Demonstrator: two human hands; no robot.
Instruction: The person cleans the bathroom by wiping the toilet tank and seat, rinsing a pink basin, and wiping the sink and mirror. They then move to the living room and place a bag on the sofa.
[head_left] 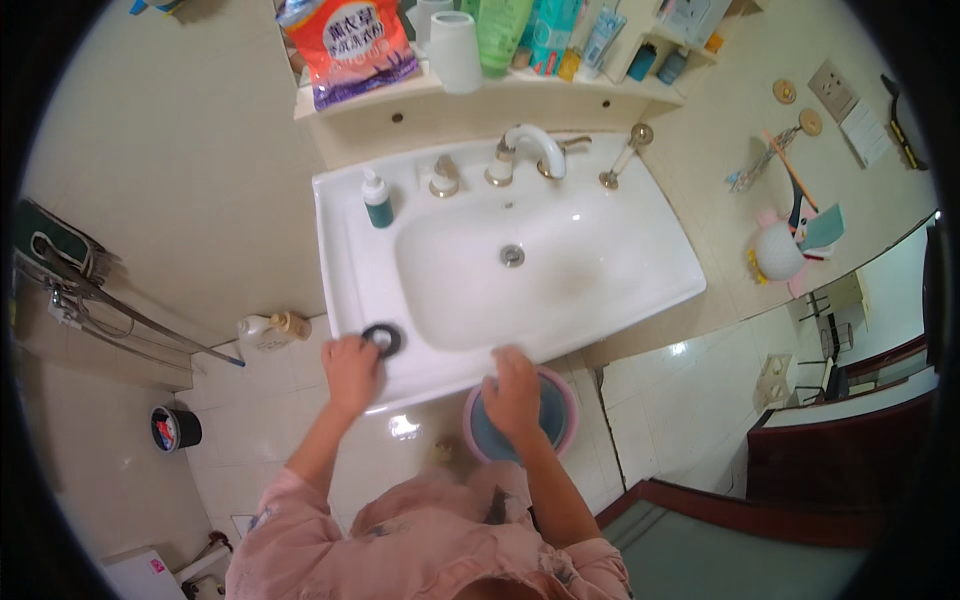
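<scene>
The black ring [395, 341] lies just right of the nearer left hand [352, 374]; right hand [512, 396] apart, fingers half-curled, grips unclear.

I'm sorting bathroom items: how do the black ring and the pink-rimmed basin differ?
The ring is black; the basin has a pink rim. The ring looks much smaller than the basin. The ring is at the sink's near left corner, by the left hand; the basin is lower, partly hidden by the right hand. Both are round.
</scene>
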